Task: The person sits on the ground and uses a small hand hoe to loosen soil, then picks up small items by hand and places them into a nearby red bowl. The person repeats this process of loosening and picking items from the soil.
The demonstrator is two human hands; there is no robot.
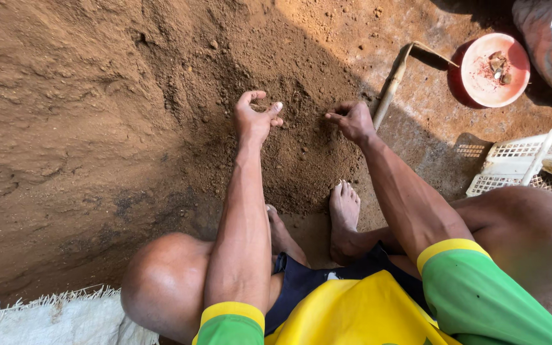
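Squatting barefoot at the foot of a heap of brown soil point(161, 96), a person in a yellow shirt with green sleeves reaches both arms down into the loose earth, seen from the head camera. The left hand point(255, 118) hovers at the soil with fingers curled and half open, the thumb and forefinger near each other; whether it holds any earth cannot be told. The right hand point(352, 119), just beside it, has its fingers drawn together in a loose pinch pointing toward the left hand, and nothing clear shows in its grip. A wooden handle point(391, 86) lies on the ground just beyond the right hand. Farther off on that side stands a red bowl point(494, 70) with small scraps in it, and nearer the right arm a white plastic crate point(525, 160). A white woven sack point(46, 316) lies behind the left elbow.
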